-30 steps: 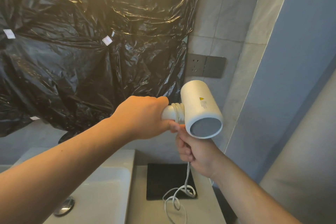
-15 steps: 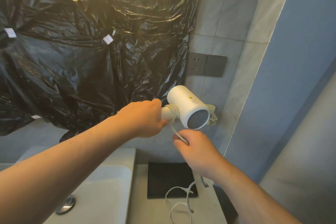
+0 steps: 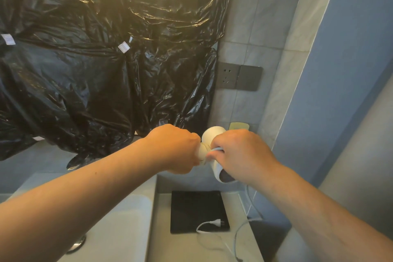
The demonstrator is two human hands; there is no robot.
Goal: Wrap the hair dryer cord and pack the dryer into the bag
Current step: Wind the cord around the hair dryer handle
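Crinkled black plastic sheeting (image 3: pixel 85 70) hangs above a pale basin (image 3: pixel 119 225). The left hand (image 3: pixel 176 149) is fisted tightly round the handle of the white round-barrelled hair dryer (image 3: pixel 212 135), held in the air over the counter. The right hand (image 3: pixel 240 153) pinches its white cord (image 3: pixel 203 224) against the handle, fingers curled. The slack trails down to a black square mat (image 3: pixel 191 208), where the plug (image 3: pixel 218 222) lies.

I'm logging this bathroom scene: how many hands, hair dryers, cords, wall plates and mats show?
Hands: 2, left hand, right hand
White plastic hair dryer: 1
White power cord: 1
Dark grey rectangular wall plates: 2, socket plate, blank plate
Black square mat: 1
Total: 7
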